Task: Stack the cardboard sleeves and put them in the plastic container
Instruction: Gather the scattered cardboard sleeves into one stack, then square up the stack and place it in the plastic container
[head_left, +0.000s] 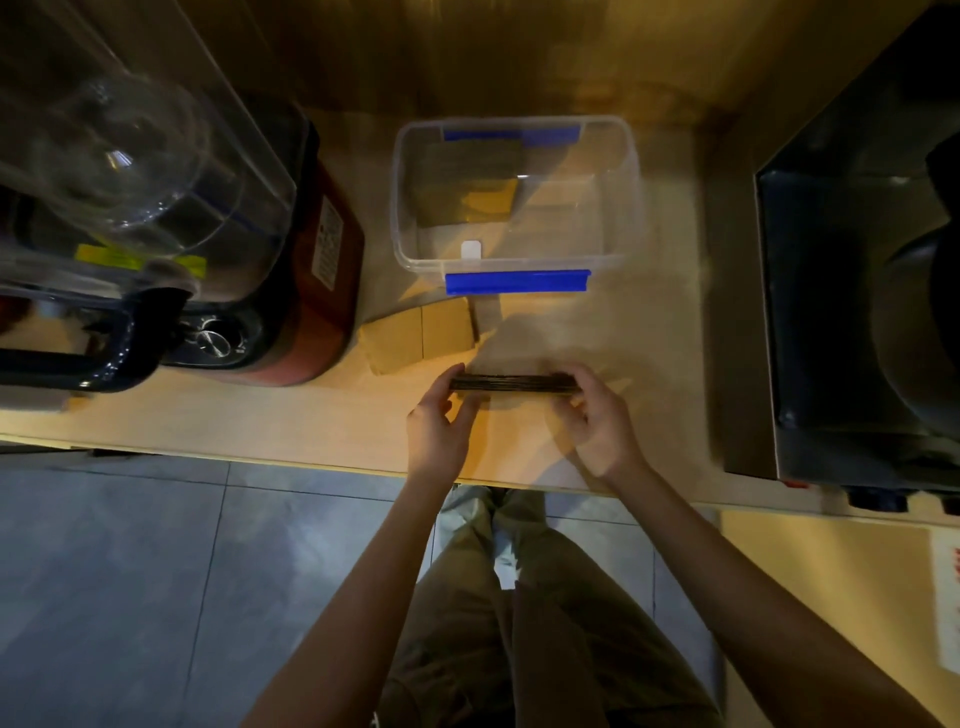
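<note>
Sleeve stack (513, 383) pinched edge-on between left hand (435, 427) and right hand (597, 415), two loose sleeves (422, 335) beyond left hand, one plastic container (631, 171) further out

Cardboard sleeves, stacked bundle (513, 383): flattened, brown, pressed together and seen edge-on as a dark, layered strip; lies crosswise, held at both ends above the surface, near its front edge.

Cardboard sleeves, loose (422, 335): tan, flattened, a few overlapping; flat on the surface between the bundle and the container, slightly left.

Plastic container (631, 208): clear, rectangular, lidless, with blue clip handles on its near and far rims; upright on the surface; more flattened sleeves (470, 182) visible in its left part.
</note>
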